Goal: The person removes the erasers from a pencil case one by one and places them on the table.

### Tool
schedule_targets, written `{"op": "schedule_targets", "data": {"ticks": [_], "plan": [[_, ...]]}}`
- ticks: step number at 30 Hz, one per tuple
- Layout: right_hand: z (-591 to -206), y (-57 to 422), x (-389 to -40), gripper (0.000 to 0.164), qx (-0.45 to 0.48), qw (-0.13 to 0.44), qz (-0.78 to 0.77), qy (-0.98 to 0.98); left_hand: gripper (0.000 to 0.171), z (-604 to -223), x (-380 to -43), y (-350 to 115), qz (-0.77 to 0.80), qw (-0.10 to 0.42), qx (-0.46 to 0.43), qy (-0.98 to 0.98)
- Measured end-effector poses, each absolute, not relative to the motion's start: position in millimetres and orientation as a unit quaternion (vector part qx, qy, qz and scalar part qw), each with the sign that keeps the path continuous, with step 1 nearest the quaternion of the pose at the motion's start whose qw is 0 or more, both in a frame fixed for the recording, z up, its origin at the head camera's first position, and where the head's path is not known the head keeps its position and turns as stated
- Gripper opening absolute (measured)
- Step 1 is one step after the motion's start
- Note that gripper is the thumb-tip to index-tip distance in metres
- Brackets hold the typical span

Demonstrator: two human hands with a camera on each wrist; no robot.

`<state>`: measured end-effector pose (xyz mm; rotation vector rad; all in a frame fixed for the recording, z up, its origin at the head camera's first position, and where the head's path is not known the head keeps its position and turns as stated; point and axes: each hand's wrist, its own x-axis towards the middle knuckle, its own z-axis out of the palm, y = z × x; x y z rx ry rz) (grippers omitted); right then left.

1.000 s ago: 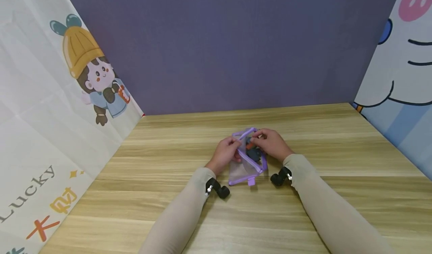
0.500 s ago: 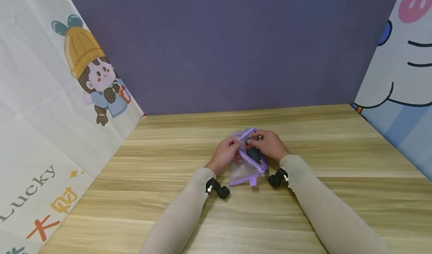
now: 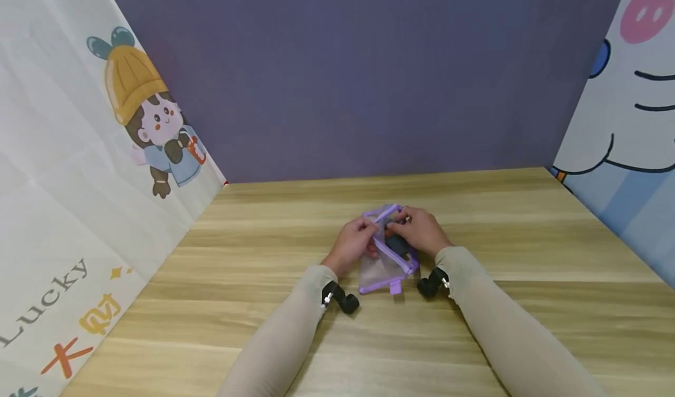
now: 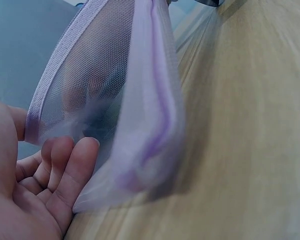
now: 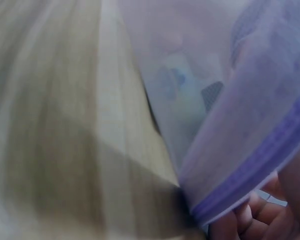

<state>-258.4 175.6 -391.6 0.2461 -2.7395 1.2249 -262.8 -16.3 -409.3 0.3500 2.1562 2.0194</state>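
A purple-edged mesh zipper pouch [image 3: 378, 271] stands unzipped between both hands on the wooden table, its mouth spread wide. My left hand [image 3: 352, 242] pinches the left rim of the mouth. In the left wrist view, the left fingers [image 4: 80, 165] lie curled against the see-through mesh [image 4: 97, 55]. My right hand [image 3: 422, 230] reaches over the right rim, its thumb and fingertips bent inside the mouth. What the right fingertips hold, I cannot tell. A dark object [image 3: 396, 245] lies in the pouch below them. Through the mesh wall, the right wrist view shows blurred pale and blue shapes.
The wood-grain table [image 3: 211, 303] runs back to a dark blue-purple panel [image 3: 369, 81]. A white printed sheet [image 3: 47, 151] borders the left side, and a cartoon sheet [image 3: 633, 198] the right. Small black wrist cameras hang under both sleeves.
My right hand has shifted slightly left, deeper over the pouch mouth, covering the orange-red item seen there earlier. My left hand keeps its pinch; the head view has tilted slightly up.
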Motion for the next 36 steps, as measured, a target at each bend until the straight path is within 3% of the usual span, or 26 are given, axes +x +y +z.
{"op": "schedule_targets", "data": {"ticks": [17,36], "plan": [[-394.3,171.0,-258.7,0.034,0.068,0.073,0.377,-0.921,0.022,-411.9,-260.0,-16.3,0.665,0.082,0.125,0.731],[-394.7,171.3,-261.3,0.024,0.052,0.084,0.399,-0.911,0.023,-413.1,-262.4,-13.7,0.676,0.079,0.117,0.723]]}}
